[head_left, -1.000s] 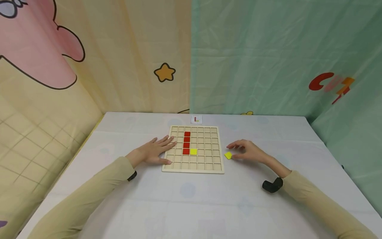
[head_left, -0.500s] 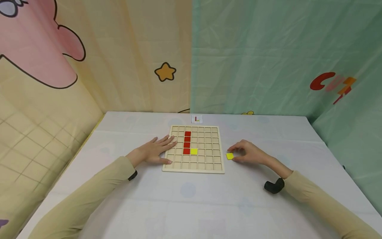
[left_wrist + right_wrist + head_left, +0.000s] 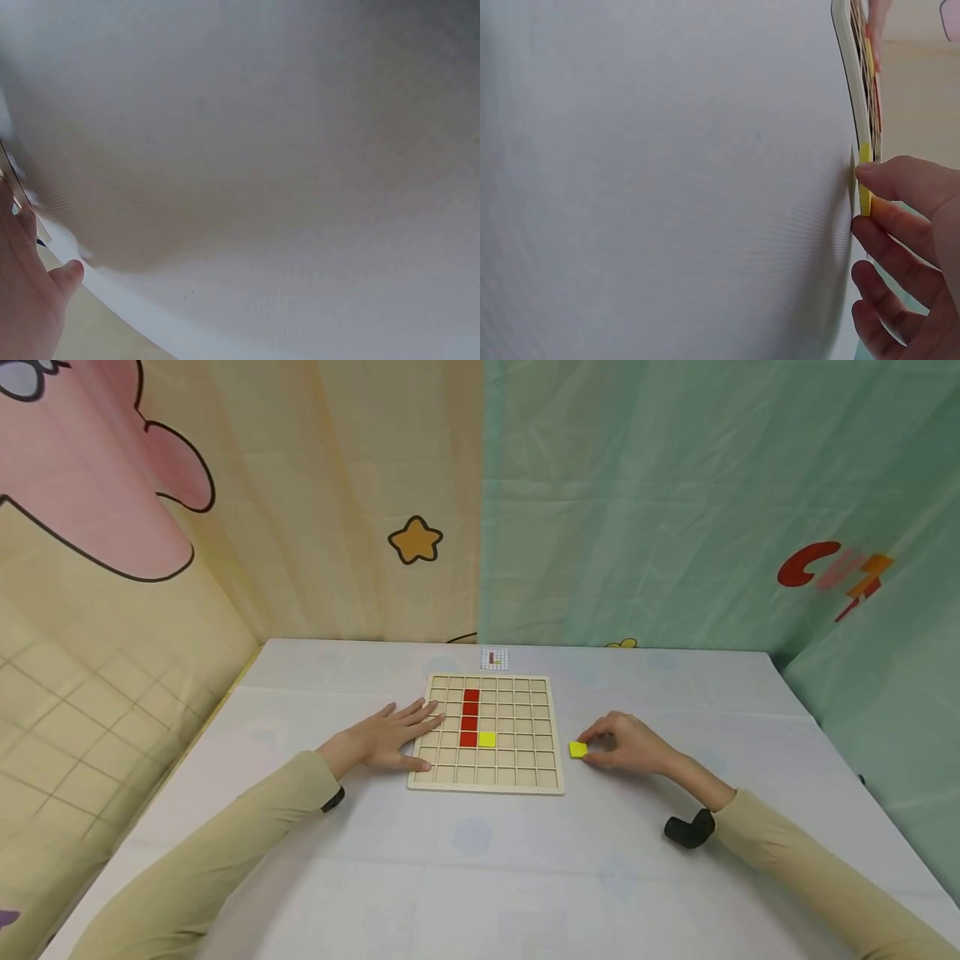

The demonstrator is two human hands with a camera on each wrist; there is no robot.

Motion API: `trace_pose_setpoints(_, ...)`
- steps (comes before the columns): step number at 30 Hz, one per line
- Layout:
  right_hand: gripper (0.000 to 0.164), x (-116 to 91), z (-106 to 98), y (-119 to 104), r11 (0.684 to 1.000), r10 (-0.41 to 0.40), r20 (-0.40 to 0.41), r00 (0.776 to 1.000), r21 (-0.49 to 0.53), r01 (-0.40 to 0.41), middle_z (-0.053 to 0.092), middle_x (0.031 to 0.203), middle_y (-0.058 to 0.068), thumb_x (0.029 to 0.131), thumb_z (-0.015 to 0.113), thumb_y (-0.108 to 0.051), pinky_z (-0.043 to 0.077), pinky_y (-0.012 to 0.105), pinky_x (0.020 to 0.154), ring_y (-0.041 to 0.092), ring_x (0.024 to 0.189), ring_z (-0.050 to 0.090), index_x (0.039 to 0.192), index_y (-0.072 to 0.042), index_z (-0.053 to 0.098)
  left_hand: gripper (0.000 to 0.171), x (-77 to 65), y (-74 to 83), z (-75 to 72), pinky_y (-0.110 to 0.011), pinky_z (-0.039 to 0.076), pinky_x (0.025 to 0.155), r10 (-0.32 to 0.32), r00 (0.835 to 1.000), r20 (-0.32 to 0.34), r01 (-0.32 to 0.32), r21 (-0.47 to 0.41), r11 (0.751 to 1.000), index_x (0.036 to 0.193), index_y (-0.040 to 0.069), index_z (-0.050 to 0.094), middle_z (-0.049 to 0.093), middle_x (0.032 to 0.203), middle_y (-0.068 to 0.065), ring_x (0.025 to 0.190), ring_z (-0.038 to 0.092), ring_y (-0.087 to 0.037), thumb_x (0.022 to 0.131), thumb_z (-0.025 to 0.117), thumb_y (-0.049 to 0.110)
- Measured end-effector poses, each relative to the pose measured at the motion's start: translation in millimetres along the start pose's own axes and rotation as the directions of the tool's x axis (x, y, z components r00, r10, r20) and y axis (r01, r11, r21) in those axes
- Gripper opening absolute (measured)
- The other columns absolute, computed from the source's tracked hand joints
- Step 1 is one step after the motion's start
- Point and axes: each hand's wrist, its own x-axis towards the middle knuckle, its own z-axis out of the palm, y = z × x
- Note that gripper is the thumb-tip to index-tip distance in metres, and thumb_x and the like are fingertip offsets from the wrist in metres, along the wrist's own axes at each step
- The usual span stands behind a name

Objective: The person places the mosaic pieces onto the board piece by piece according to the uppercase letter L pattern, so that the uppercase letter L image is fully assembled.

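A pale wooden grid board (image 3: 525,778) lies on the table, with a column of red square tiles (image 3: 469,724) set in its cells. One yellow tile (image 3: 487,740) sits in the cell to the right of the lowest red one. My left hand (image 3: 386,739) rests spread over the board's left edge, its fingers straight. Just off the board's right side, my right hand (image 3: 628,743) pinches another yellow tile (image 3: 577,749) between thumb and index finger. In the right wrist view that yellow tile (image 3: 865,187) is seen edge-on, with the other fingers loosely curled below it.
Behind the board lies a small printed grid card (image 3: 494,659) with a red and yellow pattern. A white cloth (image 3: 480,868) covers the table. Printed curtains (image 3: 637,510) hang along its back and sides.
My right hand has drawn its fingers in on the yellow tile, which has turned and sits slightly further right than a second ago. The left hand stays on the board.
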Motion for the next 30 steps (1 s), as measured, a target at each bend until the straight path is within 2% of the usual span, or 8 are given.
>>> trace_pose_setpoints(8, 0.025, 2.0, -0.5, -8.1, 1.000, 0.027, -0.061, 0.998, 0.005, -0.026, 0.075, 0.094, 0.000, 0.077, 0.078, -0.017, 0.049, 0.025, 0.070, 0.010, 0.079, 0.058, 0.101, -0.008, 0.075, 0.085, -0.7, -0.2, -0.2, -0.062, 0.010, 0.116, 0.007, 1.000, 0.007, -0.007, 0.000, 1.000, 0.156, 0.022, 0.014, 0.004, 0.164, -0.006, 0.151, 0.002, -0.030, 0.089, 0.046, 0.065)
trace_pose_setpoints(15, 0.024, 8.8, 0.6, -13.6, 0.999, 0.026, -0.134, 0.991, 0.051, -0.019, 0.075, 0.095, 0.000, 0.078, 0.078, -0.019, 0.049, 0.028, 0.068, 0.010, 0.077, 0.058, 0.100, -0.010, 0.076, 0.085, -1.4, 1.0, -2.0, -0.062, 0.010, 0.116, 0.004, 1.000, 0.016, -0.004, 0.009, 1.000, 0.156, 0.022, 0.013, 0.004, 0.164, -0.006, 0.151, 0.002, -0.030, 0.090, 0.046, 0.065)
trace_pose_setpoints(24, 0.025, 26.1, 7.8, -30.8, 0.997, 0.020, -0.168, 0.986, 0.081, -0.006, 0.074, 0.095, 0.000, 0.078, 0.078, -0.020, 0.050, 0.028, 0.068, 0.013, 0.078, 0.060, 0.100, -0.011, 0.076, 0.085, -2.3, 1.0, -1.5, -0.062, 0.010, 0.116, 0.001, 1.000, 0.019, -0.001, 0.009, 1.000, 0.156, 0.022, 0.012, 0.004, 0.164, -0.006, 0.151, 0.002, -0.030, 0.090, 0.045, 0.066)
trace_pose_setpoints(30, 0.027, 37.2, 14.5, -42.8, 0.994, 0.021, -0.161, 0.987, 0.113, -0.002, 0.075, 0.093, 0.002, 0.076, 0.080, -0.022, 0.048, 0.024, 0.065, 0.014, 0.075, 0.060, 0.099, -0.009, 0.076, 0.085, -1.4, 0.8, -1.1, -0.061, 0.009, 0.117, 0.001, 1.000, 0.019, -0.002, 0.014, 1.000, 0.156, 0.023, 0.012, 0.003, 0.164, -0.005, 0.151, 0.001, -0.029, 0.089, 0.045, 0.066)
